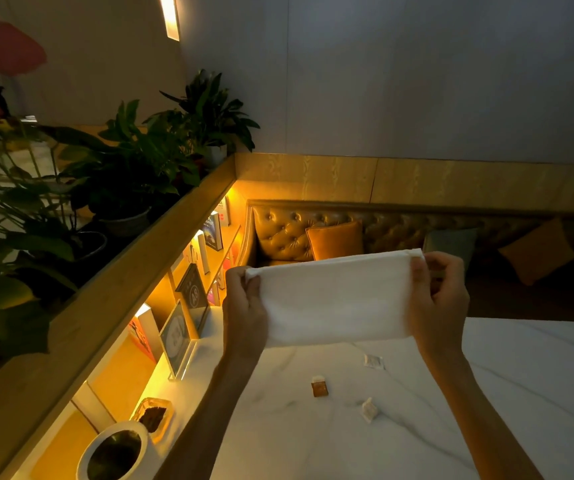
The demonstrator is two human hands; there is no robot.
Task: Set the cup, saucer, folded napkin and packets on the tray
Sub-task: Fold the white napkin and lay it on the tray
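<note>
Pinching the napkin (336,299) taut, hands grip its upper corners.

A single head-worn camera looks forward and slightly down from close above the white marble-patterned table (486,393), tilted, facing its far edge, the tufted brown leather sofa (289,233) and wall beyond.

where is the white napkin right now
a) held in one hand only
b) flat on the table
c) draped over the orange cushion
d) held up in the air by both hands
d: the napkin hangs stretched above the table, its top corners pinched by the left hand and right hand.
</note>
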